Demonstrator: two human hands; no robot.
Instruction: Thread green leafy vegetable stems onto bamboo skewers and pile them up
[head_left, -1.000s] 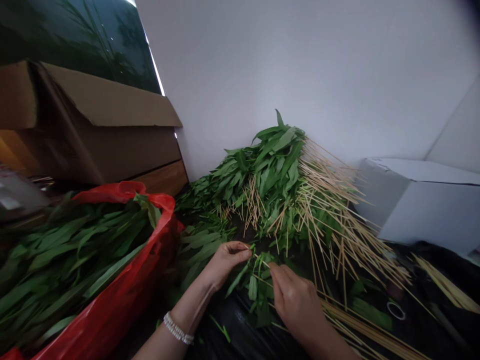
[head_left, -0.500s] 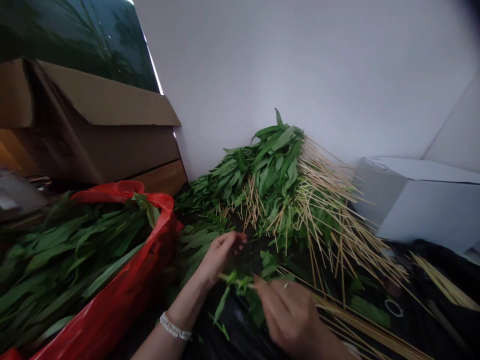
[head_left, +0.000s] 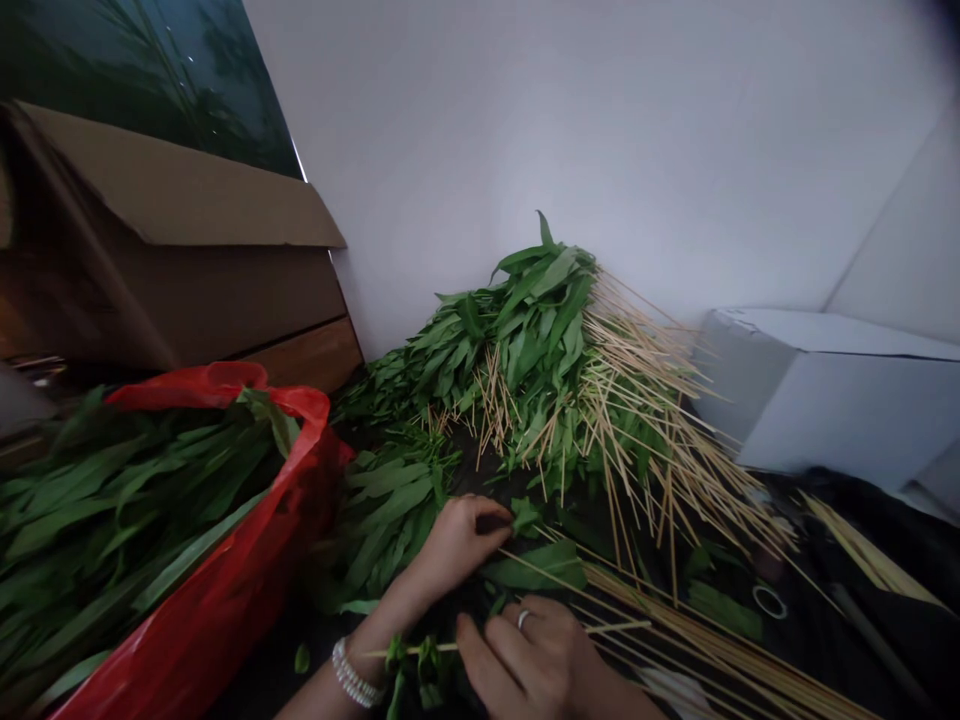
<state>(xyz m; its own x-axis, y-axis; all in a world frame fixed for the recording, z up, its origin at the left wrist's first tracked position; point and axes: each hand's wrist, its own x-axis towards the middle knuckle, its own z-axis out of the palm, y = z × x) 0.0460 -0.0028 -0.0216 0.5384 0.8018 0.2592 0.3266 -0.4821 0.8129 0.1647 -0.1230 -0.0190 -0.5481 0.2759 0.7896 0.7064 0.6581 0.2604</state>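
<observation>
My right hand [head_left: 529, 655], with a ring on one finger, is closed around a thin wooden skewer [head_left: 448, 648] near the bottom edge. Folded green leaves [head_left: 427, 665] are threaded on the skewer's left part, and its other end shows beyond the hand. My left hand [head_left: 461, 540] has curled fingers above the near end of a bundle of loose sticks [head_left: 675, 620]; whatever lies between the fingertips, if anything, is hidden. A single green leaf [head_left: 544, 567] rests on these sticks, just right of my left hand. Flat leaves [head_left: 390, 505] are piled left of it.
A red plastic bag [head_left: 262, 540] full of long leaves stands at left, before a cardboard box [head_left: 225, 290]. Against the wall is a heap of leaf-laden skewers [head_left: 540, 320]. A white box [head_left: 847, 400] and a tape-like ring [head_left: 770, 602] are at right.
My right hand has moved down and left with the leaf-threaded skewer. My left hand has shifted lower and right, toward the loose sticks, with its fingers curling in. The view has turned slightly right.
</observation>
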